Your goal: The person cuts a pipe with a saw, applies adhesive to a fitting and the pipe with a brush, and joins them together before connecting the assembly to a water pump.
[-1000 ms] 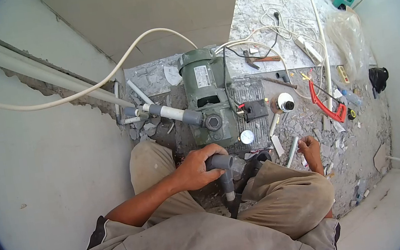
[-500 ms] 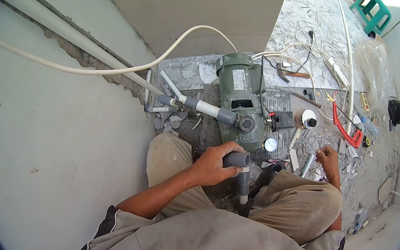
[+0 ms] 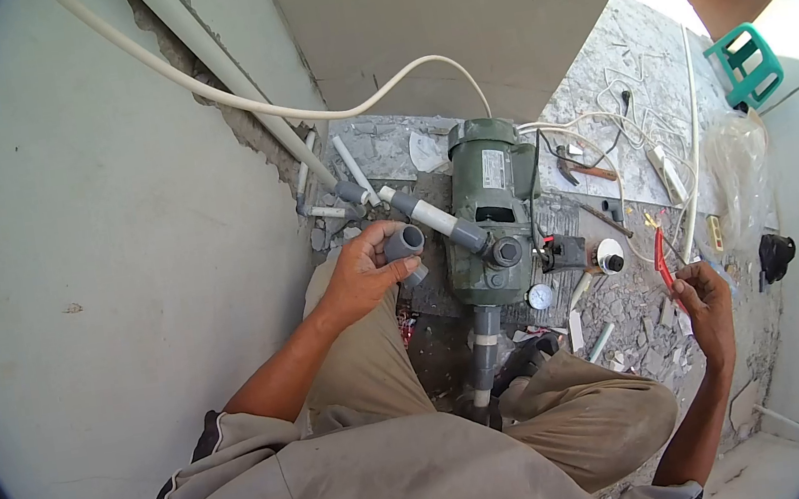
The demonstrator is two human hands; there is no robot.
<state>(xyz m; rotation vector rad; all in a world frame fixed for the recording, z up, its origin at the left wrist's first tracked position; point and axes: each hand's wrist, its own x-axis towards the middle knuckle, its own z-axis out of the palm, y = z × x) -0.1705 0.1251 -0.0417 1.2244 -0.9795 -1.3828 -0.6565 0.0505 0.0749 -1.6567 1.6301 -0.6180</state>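
Observation:
My left hand (image 3: 360, 280) holds a grey pipe fitting (image 3: 405, 242) between thumb and fingers, its round opening facing up. To its right stands the green pump (image 3: 484, 188), with a white and grey pipe (image 3: 434, 217) slanting off its upper left side. A second grey pipe (image 3: 484, 360) runs from the pump down between the knees. At the right, my right hand (image 3: 707, 302) is closed on the red-handled saw (image 3: 661, 260), covering much of it. The pressure gauge (image 3: 540, 297) sits at the pump's lower right.
A hammer (image 3: 591, 170), white cables, a power strip (image 3: 666, 174) and a tape roll (image 3: 609, 256) lie right of the pump. Rubble covers the floor (image 3: 631, 320). Farther off are a green stool (image 3: 747, 65), clear plastic (image 3: 740, 164) and a black bag (image 3: 776, 257). A white pipe (image 3: 224, 66) runs along the wall.
My left hand has moved up and left with the fitting, away from the pipe below the pump. My right hand has moved up and right and taken hold of the saw. The view has shifted slightly.

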